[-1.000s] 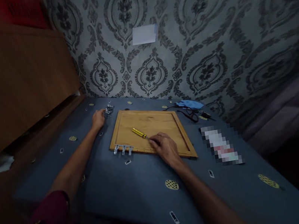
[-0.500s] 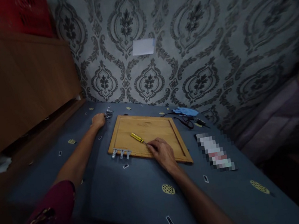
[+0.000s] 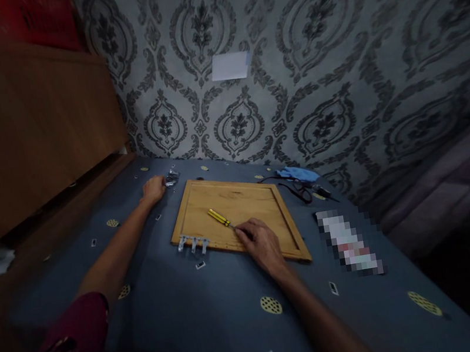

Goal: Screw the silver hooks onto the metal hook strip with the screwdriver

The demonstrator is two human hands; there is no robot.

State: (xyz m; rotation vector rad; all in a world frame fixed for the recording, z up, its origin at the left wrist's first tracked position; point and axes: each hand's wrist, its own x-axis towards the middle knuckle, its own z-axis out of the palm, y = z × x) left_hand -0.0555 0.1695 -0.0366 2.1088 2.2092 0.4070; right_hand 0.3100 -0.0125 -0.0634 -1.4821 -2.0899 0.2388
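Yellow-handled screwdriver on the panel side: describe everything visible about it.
The screwdriver has a yellow, plastic-looking handle with dark lengthwise stripes and a thin, metal-looking shaft. The right hand grips the shaft, so the handle points away from the person and toward the left. It is over the wooden panel, near the middle; whether it touches the wood can't be told. Its tip is hidden at the hand.

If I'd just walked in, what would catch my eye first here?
Probably the bright yellow screwdriver, held in the right hand over a framed wooden panel mid-table. Next, the bold dark-patterned wallpaper behind the table. Then the shiny metal pieces by the left hand, at the table's far left.
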